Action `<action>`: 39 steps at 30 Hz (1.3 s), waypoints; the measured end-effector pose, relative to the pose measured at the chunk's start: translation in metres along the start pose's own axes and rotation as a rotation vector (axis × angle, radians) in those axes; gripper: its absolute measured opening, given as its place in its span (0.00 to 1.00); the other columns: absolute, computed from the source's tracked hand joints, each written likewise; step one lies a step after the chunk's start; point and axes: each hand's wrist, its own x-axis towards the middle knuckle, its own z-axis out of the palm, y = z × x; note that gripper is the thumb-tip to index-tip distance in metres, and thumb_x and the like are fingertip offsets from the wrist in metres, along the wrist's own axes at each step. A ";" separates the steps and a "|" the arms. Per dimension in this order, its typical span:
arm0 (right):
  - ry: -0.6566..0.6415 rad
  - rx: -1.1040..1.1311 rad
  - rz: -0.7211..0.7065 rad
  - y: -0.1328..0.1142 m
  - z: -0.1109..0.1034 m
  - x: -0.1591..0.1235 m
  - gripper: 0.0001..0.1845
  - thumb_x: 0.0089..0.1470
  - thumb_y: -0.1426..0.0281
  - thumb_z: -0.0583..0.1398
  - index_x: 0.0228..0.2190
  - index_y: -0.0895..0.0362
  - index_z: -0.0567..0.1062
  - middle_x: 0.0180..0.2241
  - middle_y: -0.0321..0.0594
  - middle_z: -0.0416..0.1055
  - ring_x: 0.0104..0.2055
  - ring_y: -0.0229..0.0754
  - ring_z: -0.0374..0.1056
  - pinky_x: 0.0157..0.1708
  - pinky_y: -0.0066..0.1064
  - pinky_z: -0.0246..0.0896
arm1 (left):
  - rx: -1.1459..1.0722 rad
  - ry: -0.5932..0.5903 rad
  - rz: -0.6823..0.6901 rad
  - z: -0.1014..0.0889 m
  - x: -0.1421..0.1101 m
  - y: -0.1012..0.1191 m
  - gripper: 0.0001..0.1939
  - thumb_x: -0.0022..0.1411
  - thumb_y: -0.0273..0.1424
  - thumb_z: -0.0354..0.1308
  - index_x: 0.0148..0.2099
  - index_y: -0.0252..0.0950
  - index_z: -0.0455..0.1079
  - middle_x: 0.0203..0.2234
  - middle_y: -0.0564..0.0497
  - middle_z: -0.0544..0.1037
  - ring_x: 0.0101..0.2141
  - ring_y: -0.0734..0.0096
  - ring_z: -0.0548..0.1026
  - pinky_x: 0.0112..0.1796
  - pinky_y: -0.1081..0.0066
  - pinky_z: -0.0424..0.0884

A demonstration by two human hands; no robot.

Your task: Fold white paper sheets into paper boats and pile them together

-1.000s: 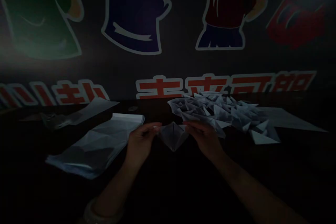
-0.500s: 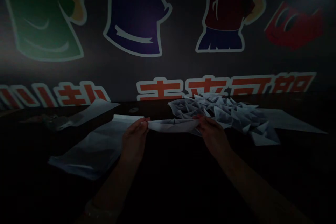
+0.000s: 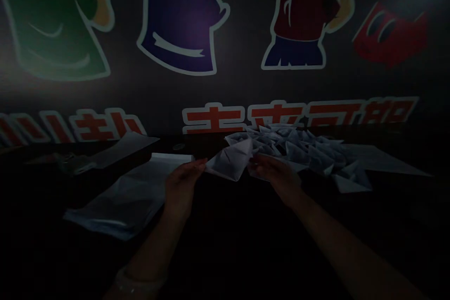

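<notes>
A white folded paper boat (image 3: 230, 161) is held up over the dark table, tilted with its right end raised. Its left tip is pinched between the thumb and fingers of my left hand (image 3: 181, 185). At the boat's right edge are the bent fingers of my right hand (image 3: 279, 178), closed against the paper; the exact grip is hard to see in the dim light. Just behind and to the right of that hand lies a pile of similar paper boats (image 3: 309, 150). One boat (image 3: 353, 178) sits at the pile's near right corner.
Left of my left hand lies a stack of white paper in a clear plastic sleeve (image 3: 116, 197). Farther left are a white sheet (image 3: 123, 147) and crumpled clear plastic (image 3: 72, 164). Another sheet (image 3: 390, 161) lies right of the pile. A painted wall (image 3: 242, 89) rises behind the table.
The paper boat has turned from a long, level shape stretched between both hands to a tilted one showing its broad side. My right hand has shifted slightly left.
</notes>
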 end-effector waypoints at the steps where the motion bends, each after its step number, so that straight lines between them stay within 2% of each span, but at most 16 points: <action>1: -0.057 -0.004 0.007 0.000 0.002 -0.001 0.25 0.43 0.64 0.69 0.45 0.52 0.75 0.46 0.43 0.76 0.48 0.50 0.72 0.51 0.47 0.63 | 0.057 -0.016 0.004 0.001 -0.002 0.000 0.10 0.48 0.34 0.68 0.35 0.37 0.79 0.34 0.49 0.83 0.37 0.65 0.79 0.42 0.68 0.73; 4: -0.200 0.029 0.017 0.001 0.011 -0.004 0.32 0.40 0.67 0.71 0.49 0.49 0.72 0.51 0.42 0.72 0.53 0.50 0.68 0.54 0.47 0.61 | 0.150 -0.072 0.017 0.005 -0.007 0.004 0.09 0.50 0.35 0.66 0.35 0.37 0.79 0.34 0.48 0.83 0.36 0.63 0.80 0.41 0.66 0.74; 6: -0.221 0.057 0.032 0.002 0.015 -0.007 0.34 0.38 0.70 0.72 0.49 0.47 0.71 0.54 0.40 0.70 0.56 0.50 0.65 0.54 0.46 0.60 | 0.177 -0.117 0.034 0.007 -0.010 0.007 0.08 0.50 0.34 0.65 0.34 0.37 0.79 0.34 0.48 0.83 0.37 0.62 0.80 0.42 0.64 0.74; 9: -0.195 0.095 0.050 0.003 0.018 -0.009 0.33 0.38 0.69 0.72 0.48 0.47 0.71 0.52 0.40 0.71 0.56 0.50 0.65 0.56 0.47 0.58 | 0.220 -0.198 0.042 0.008 -0.011 0.010 0.06 0.49 0.33 0.65 0.31 0.38 0.79 0.34 0.49 0.84 0.38 0.60 0.80 0.44 0.63 0.74; 12: -0.136 0.161 0.059 0.006 0.017 -0.008 0.26 0.40 0.68 0.71 0.44 0.48 0.74 0.49 0.40 0.74 0.54 0.50 0.67 0.55 0.46 0.59 | 0.225 -0.256 0.034 0.008 -0.011 0.011 0.04 0.49 0.32 0.65 0.29 0.38 0.79 0.33 0.49 0.84 0.38 0.60 0.80 0.45 0.63 0.74; 17: -0.033 0.351 0.099 0.006 0.010 -0.002 0.13 0.43 0.62 0.69 0.32 0.50 0.76 0.35 0.36 0.77 0.38 0.45 0.73 0.40 0.42 0.70 | 0.156 -0.229 -0.020 0.008 -0.011 0.007 0.05 0.50 0.33 0.64 0.30 0.37 0.76 0.36 0.49 0.83 0.39 0.62 0.79 0.45 0.63 0.73; 20: 0.026 0.301 0.099 0.004 0.009 -0.002 0.12 0.44 0.60 0.69 0.30 0.52 0.76 0.31 0.35 0.76 0.34 0.43 0.73 0.35 0.37 0.70 | 0.284 -0.343 -0.039 0.006 -0.010 0.006 0.07 0.55 0.34 0.60 0.34 0.36 0.75 0.34 0.48 0.82 0.36 0.63 0.79 0.41 0.62 0.73; 21: 0.048 0.250 0.105 0.003 0.010 -0.003 0.13 0.45 0.60 0.68 0.31 0.53 0.76 0.32 0.36 0.76 0.35 0.43 0.72 0.35 0.37 0.70 | 0.365 -0.410 0.011 0.005 -0.010 0.006 0.06 0.55 0.32 0.59 0.34 0.36 0.74 0.34 0.48 0.82 0.35 0.63 0.78 0.40 0.62 0.73; 23: 0.090 0.131 0.118 0.003 0.014 -0.005 0.16 0.43 0.60 0.69 0.33 0.54 0.76 0.33 0.38 0.77 0.36 0.44 0.73 0.36 0.37 0.69 | 0.554 -0.513 0.233 0.002 -0.012 0.006 0.05 0.54 0.27 0.57 0.33 0.36 0.73 0.37 0.47 0.79 0.40 0.61 0.76 0.43 0.60 0.70; 26: 0.114 -0.029 0.108 0.003 0.024 -0.009 0.19 0.40 0.59 0.70 0.33 0.55 0.76 0.34 0.39 0.77 0.38 0.46 0.73 0.38 0.38 0.67 | 0.788 -0.542 0.619 0.002 -0.020 0.009 0.10 0.48 0.22 0.57 0.36 0.36 0.72 0.47 0.45 0.73 0.49 0.56 0.68 0.48 0.56 0.65; 28: 0.110 -0.084 0.085 0.005 0.031 -0.011 0.19 0.39 0.59 0.70 0.33 0.55 0.76 0.34 0.38 0.77 0.38 0.46 0.72 0.39 0.38 0.67 | 0.907 -0.544 0.758 0.006 -0.026 0.011 0.13 0.49 0.26 0.60 0.40 0.38 0.73 0.48 0.45 0.72 0.48 0.54 0.67 0.47 0.55 0.64; 30: 0.088 -0.110 0.073 0.007 0.039 -0.013 0.18 0.40 0.60 0.70 0.33 0.55 0.76 0.34 0.38 0.77 0.38 0.47 0.73 0.40 0.38 0.66 | 1.011 -0.575 0.830 0.011 -0.031 0.010 0.14 0.53 0.33 0.63 0.44 0.39 0.72 0.44 0.46 0.74 0.45 0.54 0.68 0.44 0.55 0.64; 32: 0.061 -0.103 0.079 0.008 0.045 -0.015 0.17 0.40 0.61 0.70 0.33 0.54 0.76 0.33 0.37 0.78 0.38 0.46 0.73 0.40 0.38 0.66 | 1.099 -0.612 0.872 0.015 -0.033 0.007 0.12 0.56 0.36 0.62 0.42 0.40 0.73 0.38 0.48 0.77 0.41 0.56 0.69 0.41 0.56 0.64; 35: 0.046 -0.028 0.103 0.007 0.050 -0.018 0.16 0.40 0.61 0.69 0.33 0.54 0.76 0.34 0.37 0.78 0.38 0.46 0.73 0.41 0.38 0.66 | 1.124 -0.653 0.896 0.019 -0.034 0.002 0.03 0.60 0.30 0.58 0.35 0.39 0.73 0.32 0.52 0.79 0.38 0.62 0.71 0.40 0.59 0.64; 39: 0.065 0.086 0.132 0.006 0.047 -0.019 0.20 0.38 0.63 0.71 0.36 0.53 0.76 0.34 0.37 0.78 0.39 0.45 0.73 0.42 0.39 0.66 | 1.065 -0.644 0.830 0.020 -0.033 -0.001 0.06 0.61 0.25 0.57 0.32 0.38 0.73 0.30 0.54 0.80 0.36 0.64 0.73 0.39 0.61 0.64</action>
